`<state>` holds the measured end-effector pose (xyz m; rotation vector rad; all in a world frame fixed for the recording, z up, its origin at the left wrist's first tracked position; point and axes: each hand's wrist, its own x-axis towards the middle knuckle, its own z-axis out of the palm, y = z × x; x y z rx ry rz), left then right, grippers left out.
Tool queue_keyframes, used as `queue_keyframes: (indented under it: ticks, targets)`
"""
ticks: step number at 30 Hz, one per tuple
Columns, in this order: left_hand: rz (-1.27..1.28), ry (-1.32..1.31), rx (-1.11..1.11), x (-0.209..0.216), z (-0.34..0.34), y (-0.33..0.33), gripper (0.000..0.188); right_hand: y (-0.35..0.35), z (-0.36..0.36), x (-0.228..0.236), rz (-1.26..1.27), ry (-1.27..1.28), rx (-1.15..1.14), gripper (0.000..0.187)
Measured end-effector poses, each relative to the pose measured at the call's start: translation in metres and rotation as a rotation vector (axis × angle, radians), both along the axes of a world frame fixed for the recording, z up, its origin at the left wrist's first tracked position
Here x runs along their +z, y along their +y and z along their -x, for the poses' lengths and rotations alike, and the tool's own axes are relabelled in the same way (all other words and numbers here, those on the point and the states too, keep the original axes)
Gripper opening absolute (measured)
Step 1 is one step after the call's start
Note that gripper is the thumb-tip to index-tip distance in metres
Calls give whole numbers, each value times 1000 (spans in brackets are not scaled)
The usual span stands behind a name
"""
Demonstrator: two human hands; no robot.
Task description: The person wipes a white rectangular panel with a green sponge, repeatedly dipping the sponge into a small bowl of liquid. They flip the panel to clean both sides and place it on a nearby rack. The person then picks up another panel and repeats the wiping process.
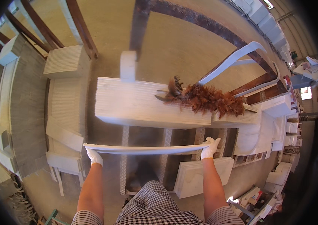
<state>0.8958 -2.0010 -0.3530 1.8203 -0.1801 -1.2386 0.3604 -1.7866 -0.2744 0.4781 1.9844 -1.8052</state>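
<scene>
A long, thin white slab [147,150] is held level in front of my body, seen nearly edge-on. My left hand [94,155], in a white knitted glove, grips its left end. At the other end my right hand [210,149], gloved the same way, holds the slab with some fingertips showing past the corner. Beyond it lies a long stack of white slabs [136,101]. A brown feather duster [207,99] rests across the right part of that stack and the shorter stack [237,117] beside it.
Patterned metal rails [124,161] run under the held slab. Several white slabs [194,178] lean together near my right forearm. A rusty metal frame [204,22] stands behind the stack, with pale curved strips [237,58] against it. More slab stacks [67,95] stand at the left.
</scene>
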Motion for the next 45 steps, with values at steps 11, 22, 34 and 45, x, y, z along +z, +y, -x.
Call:
queue_keyframes:
  ticks: [11,22,34,45]
  targets:
    - [147,183,-98,-116,9,-15,52,7,26,-81,110,28,70,72]
    - [54,425,-148,-13,-13,10,79,35,-34,-27,-96,43,102,52]
    - [-143,769,-160,68,47,57,61,45,-80,3,93,-555,156,47]
    - [-131,705,-214,82,56,23,54,24,-65,21,160,-550,99,45]
